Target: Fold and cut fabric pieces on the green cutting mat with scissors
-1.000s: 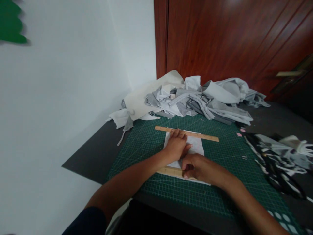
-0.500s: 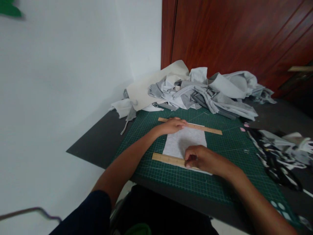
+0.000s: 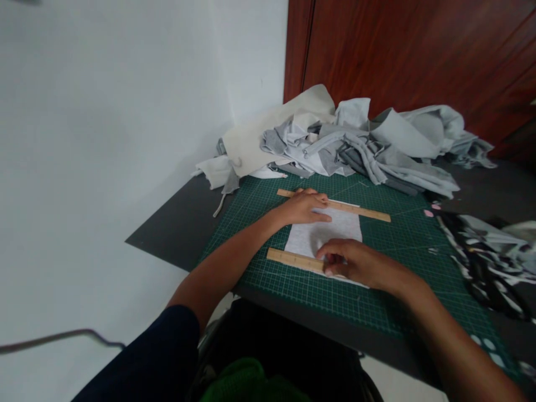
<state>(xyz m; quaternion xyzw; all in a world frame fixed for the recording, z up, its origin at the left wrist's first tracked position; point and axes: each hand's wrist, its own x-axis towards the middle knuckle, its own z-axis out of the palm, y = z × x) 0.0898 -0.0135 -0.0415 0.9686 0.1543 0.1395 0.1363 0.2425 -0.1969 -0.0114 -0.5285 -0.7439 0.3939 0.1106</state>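
A light grey piece of cloth lies flat on a green cutting mat, with one wooden ruler across each end. My left hand rests on the far ruler, fingers stretched over it and thumb spread onto the cloth. At the near edge of the cloth, my right hand has its fingers curled at the near ruler, thumb and forefinger at its edge. That ruler's right end is hidden under the hand.
Behind the mat lies a heap of grey and white fabric scraps, against a red-brown wooden door. More scraps with black and white strips lie to the right. A white wall bounds the left.
The whole view has shifted slightly. My left thumb has spread away from its fingers onto the cloth. My right forefinger and thumb have parted a little; the rulers and cloth keep their places.
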